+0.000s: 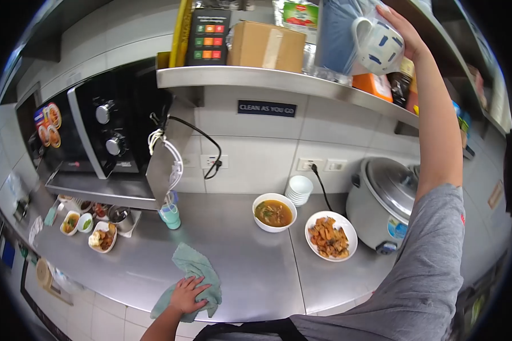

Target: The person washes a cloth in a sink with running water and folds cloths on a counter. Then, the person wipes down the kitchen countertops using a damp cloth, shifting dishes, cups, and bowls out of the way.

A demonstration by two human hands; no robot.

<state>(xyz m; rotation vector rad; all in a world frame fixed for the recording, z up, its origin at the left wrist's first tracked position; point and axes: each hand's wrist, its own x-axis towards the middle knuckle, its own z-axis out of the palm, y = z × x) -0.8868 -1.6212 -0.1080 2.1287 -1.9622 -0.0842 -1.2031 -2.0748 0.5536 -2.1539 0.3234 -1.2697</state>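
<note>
My left hand (189,294) lies on a crumpled green cloth (194,262) near the counter's front edge, its fingers apart and pressing down on the fabric. Stretched up to the shelf, my right hand (405,33) is around the far side of a white mug (381,48) with blue dashes, whose handle points left. Part of the grip is hidden behind the mug. Beside the mug stands something blue in clear plastic (337,37). A bowl of soup (273,212) and a plate of browned food pieces (331,236) sit on the counter below.
A large rice cooker (381,196) stands at the right, near stacked white bowls (299,190). The steel shelf (250,79) holds a cardboard box (266,46) and packets. At left, a microwave (105,125) sits above small food dishes (103,237) and a turquoise cup (170,216).
</note>
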